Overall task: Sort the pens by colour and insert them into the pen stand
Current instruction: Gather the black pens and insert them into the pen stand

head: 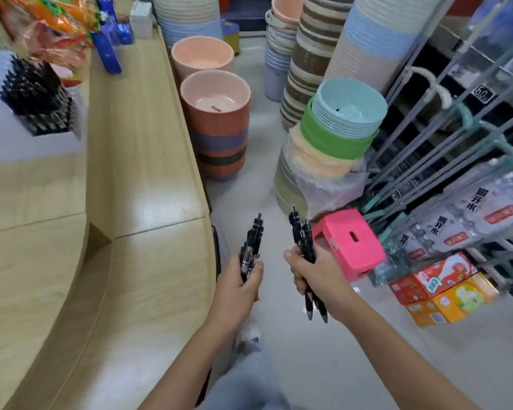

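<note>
A person stands beside a wooden surface [137,161] in a shop aisle, each hand closed around a bundle of black pens. The left hand [243,284] grips its pens [253,241] with the ends rising above the fist; the right hand [314,276] holds another bunch [302,235] that sticks out above and below it. A pen stand [0,125] full of black pens sits far left on the surface

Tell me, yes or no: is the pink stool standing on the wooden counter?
No, the pink stool sits on the floor, right of the right hand, apart from the counter.
</note>
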Demonstrator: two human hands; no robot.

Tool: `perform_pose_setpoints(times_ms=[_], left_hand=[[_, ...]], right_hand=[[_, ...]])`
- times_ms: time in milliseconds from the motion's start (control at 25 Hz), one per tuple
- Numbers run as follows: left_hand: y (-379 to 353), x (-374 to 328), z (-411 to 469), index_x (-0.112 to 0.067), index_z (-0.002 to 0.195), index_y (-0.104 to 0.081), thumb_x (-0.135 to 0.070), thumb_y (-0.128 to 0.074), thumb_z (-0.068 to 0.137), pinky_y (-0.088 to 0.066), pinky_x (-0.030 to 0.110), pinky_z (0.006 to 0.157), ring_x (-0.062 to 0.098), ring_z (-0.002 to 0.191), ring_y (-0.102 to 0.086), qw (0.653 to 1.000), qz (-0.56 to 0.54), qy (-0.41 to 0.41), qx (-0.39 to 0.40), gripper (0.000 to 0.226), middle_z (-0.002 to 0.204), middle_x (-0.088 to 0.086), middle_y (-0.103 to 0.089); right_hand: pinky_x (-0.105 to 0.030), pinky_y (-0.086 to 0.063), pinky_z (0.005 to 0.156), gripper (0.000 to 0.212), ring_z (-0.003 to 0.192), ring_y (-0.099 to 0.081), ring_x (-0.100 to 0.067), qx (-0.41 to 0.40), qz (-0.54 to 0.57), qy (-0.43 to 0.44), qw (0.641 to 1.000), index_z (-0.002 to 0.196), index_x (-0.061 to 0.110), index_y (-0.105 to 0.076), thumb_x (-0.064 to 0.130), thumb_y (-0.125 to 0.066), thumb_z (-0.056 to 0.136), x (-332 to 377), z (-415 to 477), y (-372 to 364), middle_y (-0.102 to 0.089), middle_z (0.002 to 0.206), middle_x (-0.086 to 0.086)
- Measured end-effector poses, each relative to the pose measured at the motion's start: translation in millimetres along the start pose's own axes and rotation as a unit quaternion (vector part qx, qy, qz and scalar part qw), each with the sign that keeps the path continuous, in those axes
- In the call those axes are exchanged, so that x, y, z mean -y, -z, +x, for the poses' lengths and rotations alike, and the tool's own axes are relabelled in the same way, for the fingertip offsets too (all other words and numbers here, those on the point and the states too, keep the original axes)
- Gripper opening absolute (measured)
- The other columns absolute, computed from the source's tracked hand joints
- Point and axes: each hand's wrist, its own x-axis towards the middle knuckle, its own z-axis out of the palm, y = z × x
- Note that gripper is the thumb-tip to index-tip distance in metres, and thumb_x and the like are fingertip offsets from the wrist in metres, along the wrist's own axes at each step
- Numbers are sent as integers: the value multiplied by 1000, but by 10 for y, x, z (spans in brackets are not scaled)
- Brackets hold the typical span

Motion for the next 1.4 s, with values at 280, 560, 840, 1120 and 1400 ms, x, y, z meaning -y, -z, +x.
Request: perform_pose_setpoints(times_ms=[280,560,840,1120,1400], left_hand=[[-90,-767,1489,-14,94,-49,-30,-50,95,-47,28,54,6,49,-51,996,58,-57,-20,16,59,-3,-50],[-242,-1095,2965,-16,97,-50,-27,-50,94,-42,17,54,9,55,-52,995,19,-34,-87,11,60,-5,-51],[-62,-1322,3871,-23,110,-57,-24,-53,95,-54,24,68,3,84,-66,933,-230,82,-264,16,97,-3,-68],[727,-1190,4603,-17,118,-55,-22,-53,95,-56,40,76,23,83,-67,834,-404,60,-370,23,99,11,-70],[1684,-1142,5185,-26,129,-48,-29,-47,96,-50,40,94,15,111,-61,797,-430,56,-420,33,121,-1,-65]], right_hand=[[-27,-33,45,15,44,-36,-15,25,21,-17,999,82,11,-46,15,-58,91,542,1128,328,-39,58,-1],[-28,-34,47,18,43,-38,-14,106,-25,-3,994,79,14,-44,16,-56,92,1274,2914,508,-38,55,2],[-31,-36,50,20,46,-40,-17,292,-127,29,948,79,13,-49,25,-61,90,2332,4286,-63,-44,53,0],[-25,-46,50,16,53,-50,-20,433,-224,43,872,87,16,-55,30,-58,93,2806,4926,-1286,-61,56,6],[-28,-52,86,37,101,-61,-10,508,-294,67,807,119,24,-52,48,-50,92,3189,5442,-2430,-64,110,3]])
